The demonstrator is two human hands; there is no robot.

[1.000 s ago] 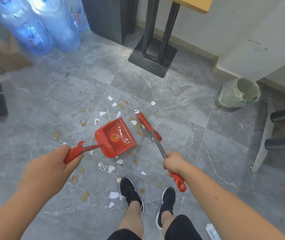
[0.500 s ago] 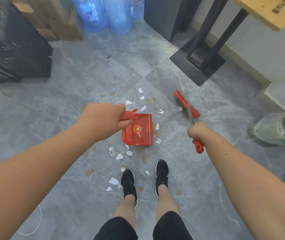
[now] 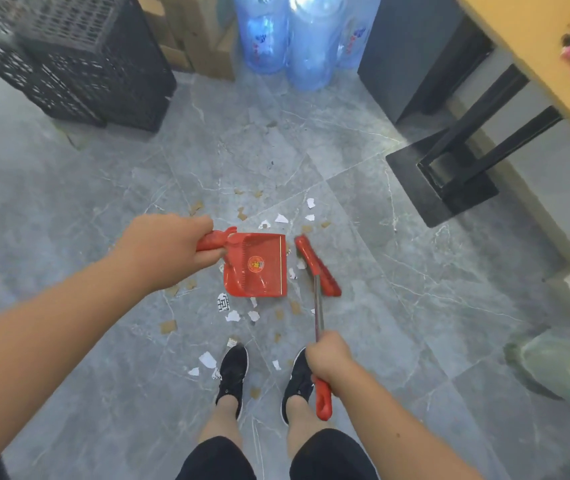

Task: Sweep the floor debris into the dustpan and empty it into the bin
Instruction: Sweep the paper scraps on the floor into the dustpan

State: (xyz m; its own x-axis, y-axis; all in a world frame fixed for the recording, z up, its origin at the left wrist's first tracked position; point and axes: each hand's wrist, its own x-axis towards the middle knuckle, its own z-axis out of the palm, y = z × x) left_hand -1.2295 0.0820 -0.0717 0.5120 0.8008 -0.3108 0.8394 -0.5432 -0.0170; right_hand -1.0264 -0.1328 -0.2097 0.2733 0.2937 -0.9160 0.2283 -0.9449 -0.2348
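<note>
My left hand (image 3: 169, 249) grips the handle of a red dustpan (image 3: 257, 266) held low over the grey tiled floor, its open lip facing right. My right hand (image 3: 328, 358) grips the metal shaft of a red brush (image 3: 316, 265), whose head lies just right of the pan's lip. White paper scraps (image 3: 233, 316) and brown cardboard bits (image 3: 168, 326) are scattered around the pan and in front of my black shoes (image 3: 233, 370). The bin (image 3: 567, 367), lined with a pale green bag, sits at the right edge.
A black table base (image 3: 443, 188) with a wooden top (image 3: 533, 64) stands at the right. Blue water bottles (image 3: 297, 36) and a dark cabinet (image 3: 411, 53) are at the back. Black plastic crates (image 3: 79, 60) and cardboard boxes (image 3: 193, 36) stand back left.
The view has swung left, so the bin slid to the right edge. The brush head has moved in close beside the dustpan's lip. Both hands kept their grips.
</note>
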